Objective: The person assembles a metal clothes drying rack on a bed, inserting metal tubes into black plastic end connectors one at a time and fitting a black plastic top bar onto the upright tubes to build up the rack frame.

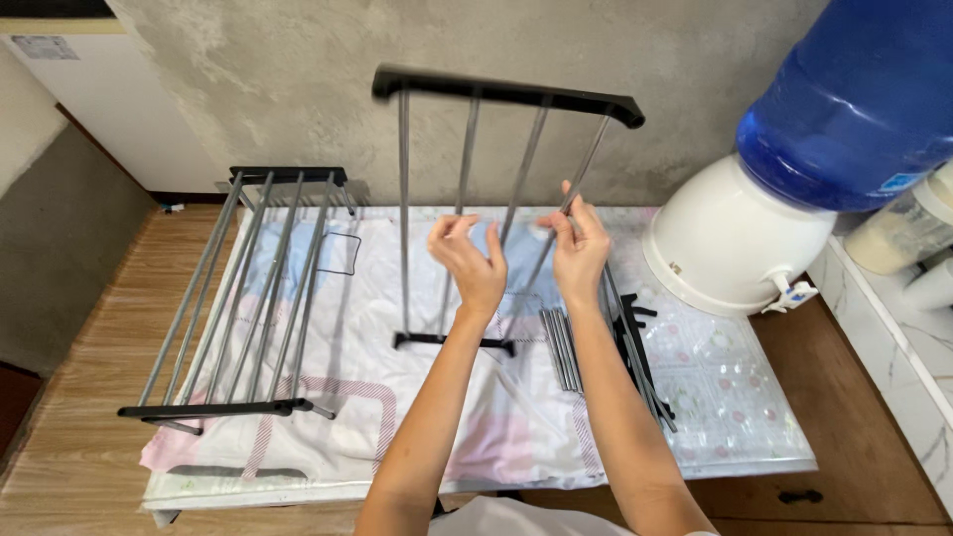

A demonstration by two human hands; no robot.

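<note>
The upright rack section (476, 199) stands at the centre of the surface (754, 417). The right hand (579, 248) pinches its rightmost rod; the left hand (469, 263) hides the rod behind it, fingers curled, grip unclear. Loose rods (562, 347) lie at 5 o'clock, partly hidden by the forearm. A finished rack (248, 298) sits at 9 o'clock.

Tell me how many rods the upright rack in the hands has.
4. All run side by side from the black top bar down to the bottom bar. The right hand grips the rightmost rod; the left hand partly hides the middle ones.
</note>
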